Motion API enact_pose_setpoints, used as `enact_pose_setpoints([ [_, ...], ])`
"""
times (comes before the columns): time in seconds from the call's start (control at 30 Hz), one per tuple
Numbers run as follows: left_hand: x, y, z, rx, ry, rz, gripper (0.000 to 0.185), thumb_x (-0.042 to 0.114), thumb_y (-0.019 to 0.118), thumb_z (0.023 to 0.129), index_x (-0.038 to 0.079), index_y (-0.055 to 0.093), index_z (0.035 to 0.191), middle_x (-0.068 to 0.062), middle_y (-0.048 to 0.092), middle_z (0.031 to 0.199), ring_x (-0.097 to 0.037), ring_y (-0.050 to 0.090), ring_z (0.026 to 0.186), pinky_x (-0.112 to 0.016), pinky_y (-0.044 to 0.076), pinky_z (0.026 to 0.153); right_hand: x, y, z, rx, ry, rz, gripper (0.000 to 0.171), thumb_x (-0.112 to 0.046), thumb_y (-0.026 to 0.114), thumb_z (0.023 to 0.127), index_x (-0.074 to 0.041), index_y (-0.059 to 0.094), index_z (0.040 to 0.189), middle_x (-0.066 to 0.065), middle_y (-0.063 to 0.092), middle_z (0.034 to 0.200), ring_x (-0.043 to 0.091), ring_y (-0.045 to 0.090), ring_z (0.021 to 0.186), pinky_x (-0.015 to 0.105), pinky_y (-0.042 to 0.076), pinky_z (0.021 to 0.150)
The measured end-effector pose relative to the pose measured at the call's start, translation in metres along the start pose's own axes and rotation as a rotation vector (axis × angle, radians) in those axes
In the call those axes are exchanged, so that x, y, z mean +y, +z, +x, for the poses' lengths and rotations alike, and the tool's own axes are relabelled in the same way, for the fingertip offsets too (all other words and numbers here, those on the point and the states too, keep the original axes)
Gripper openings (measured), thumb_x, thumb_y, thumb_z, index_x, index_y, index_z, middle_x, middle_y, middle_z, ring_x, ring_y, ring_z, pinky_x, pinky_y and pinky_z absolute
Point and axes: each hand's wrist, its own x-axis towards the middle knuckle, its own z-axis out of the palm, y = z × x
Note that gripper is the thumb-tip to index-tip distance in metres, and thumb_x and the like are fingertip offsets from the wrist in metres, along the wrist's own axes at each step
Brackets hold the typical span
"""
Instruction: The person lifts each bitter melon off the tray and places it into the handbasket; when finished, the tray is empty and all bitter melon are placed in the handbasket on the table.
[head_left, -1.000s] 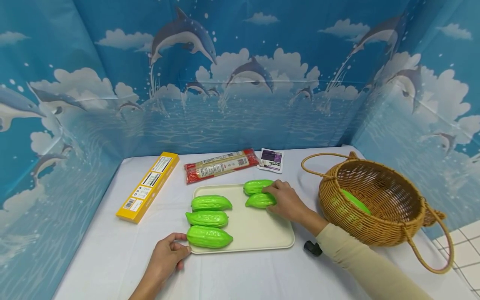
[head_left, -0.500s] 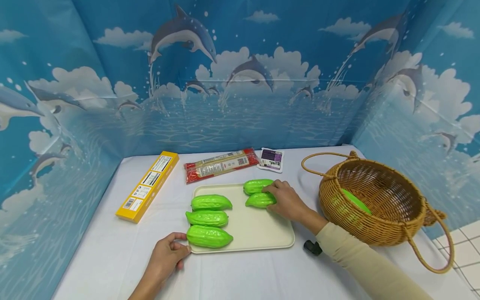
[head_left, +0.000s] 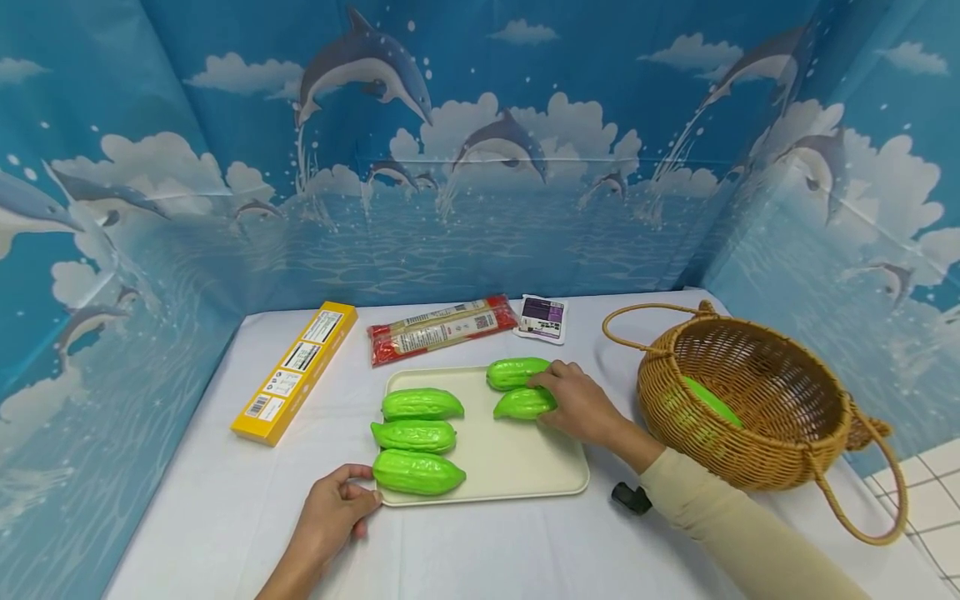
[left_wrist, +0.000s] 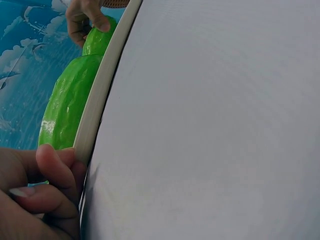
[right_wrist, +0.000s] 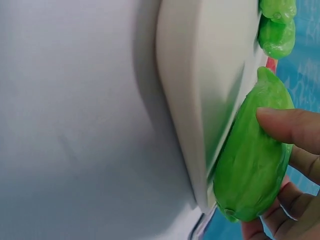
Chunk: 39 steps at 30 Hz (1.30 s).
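My right hand (head_left: 577, 402) grips a bumpy green bitter melon (head_left: 522, 404) at the right of the cream tray (head_left: 517, 467). In the right wrist view the thumb lies across this bitter melon (right_wrist: 252, 155), fingers curled beneath its far side. Just behind it lies another bitter melon (head_left: 516, 372). Three more, a far one (head_left: 422, 404), a middle one (head_left: 414, 436) and a near one (head_left: 418, 472), lie in a column at the tray's left. My left hand (head_left: 330, 512) pinches the tray's near left corner, beside the near bitter melon (left_wrist: 70, 102).
A wicker basket (head_left: 675, 417) with a green piece (head_left: 711, 402) inside stands at the right. A small black object (head_left: 631, 498) lies before it. Behind the tray are a red-ended packet (head_left: 442, 331) and a purple-white sachet (head_left: 542, 319). A yellow box (head_left: 296, 373) lies left.
My right hand and the bitter melon in it have shifted very slightly to the right. The left hand and the tray have stayed in place.
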Motion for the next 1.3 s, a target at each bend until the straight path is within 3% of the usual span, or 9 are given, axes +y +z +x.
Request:
enact_pose_setpoints([
  [0.5, 0.001, 0.000, 0.000, 0.001, 0.002, -0.008, 0.037, 0.005, 0.075, 0.088, 0.002, 0.062, 0.123, -0.007, 0.065, 0.080, -0.015, 0.054, 0.050, -0.025, 0.039, 0.046, -0.015, -0.022, -0.019, 0.002, -0.094, 0.047, 0.045, -0.016, 0.086, 0.079, -0.014, 0.071, 0.122, 0.003, 0.061, 0.112, 0.023, 0.054, 0.104, 0.040, 0.050, 0.083],
  [0.73, 0.001, -0.001, 0.000, 0.000, -0.001, -0.002, 0.037, 0.005, 0.075, 0.088, 0.002, 0.062, 0.123, -0.007, 0.065, 0.080, -0.015, 0.054, 0.050, -0.025, 0.039, 0.046, -0.029, -0.038, -0.028, -0.009, -0.090, 0.032, 0.047, -0.022, 0.087, 0.080, -0.014, 0.071, 0.123, 0.002, 0.061, 0.113, 0.019, 0.055, 0.103, 0.037, 0.050, 0.081],
  [1.0, 0.000, 0.000, 0.000, -0.004, -0.005, -0.007, 0.038, 0.005, 0.075, 0.087, 0.003, 0.062, 0.123, -0.007, 0.065, 0.080, -0.015, 0.054, 0.050, -0.025, 0.038, 0.045, -0.036, -0.068, -0.046, -0.038, -0.074, 0.018, 0.047, -0.027, 0.086, 0.080, -0.016, 0.071, 0.122, 0.000, 0.060, 0.109, 0.015, 0.054, 0.094, 0.033, 0.048, 0.076],
  [1.3, 0.000, 0.000, -0.001, 0.000, 0.004, -0.014, 0.038, 0.004, 0.074, 0.087, 0.002, 0.062, 0.124, -0.008, 0.064, 0.080, -0.015, 0.054, 0.050, -0.025, 0.039, 0.046, -0.040, -0.112, -0.067, 0.003, -0.090, 0.029, 0.046, -0.027, 0.085, 0.081, -0.017, 0.070, 0.123, -0.001, 0.060, 0.110, 0.014, 0.054, 0.090, 0.034, 0.047, 0.073],
])
